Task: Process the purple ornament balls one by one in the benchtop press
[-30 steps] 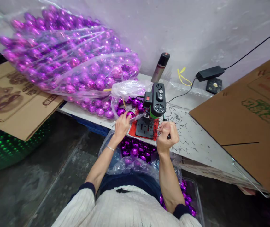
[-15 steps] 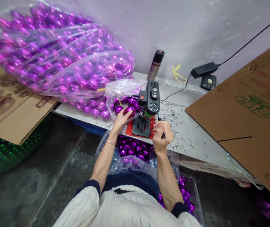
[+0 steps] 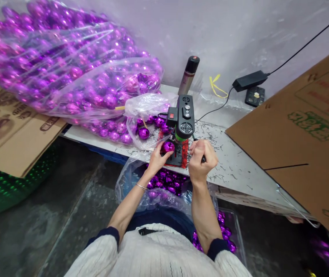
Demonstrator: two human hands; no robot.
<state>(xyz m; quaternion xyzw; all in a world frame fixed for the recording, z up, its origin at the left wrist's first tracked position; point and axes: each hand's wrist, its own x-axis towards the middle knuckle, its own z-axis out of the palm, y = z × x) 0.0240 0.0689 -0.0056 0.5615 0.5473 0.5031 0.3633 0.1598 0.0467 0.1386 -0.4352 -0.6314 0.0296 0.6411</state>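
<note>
My left hand (image 3: 158,158) pinches a shiny purple ball ornament (image 3: 168,147) between thumb and fingers, over the dark base plate (image 3: 173,158) of a small black bench press (image 3: 186,115). The ball sits just below the press head, near its green ring. On the press's right side, my right hand (image 3: 202,158) is wrapped round the lever, whose black end shows inside the fist. Loose purple balls (image 3: 143,133) lie on the bench left of the press, in a clear plastic bag. A red mat (image 3: 185,152) shows under the base plate.
A big clear bag of purple balls (image 3: 75,73) fills the back left. Behind the press stands a spray can (image 3: 189,75). An open bag of balls (image 3: 167,181) hangs below the bench edge. Cardboard boxes (image 3: 291,142) stand right; a black power adapter (image 3: 251,82) lies behind.
My left hand has moved right with a purple ball, from the loose balls to the press plate. My right hand stays on the lever, slightly lower and further right.
</note>
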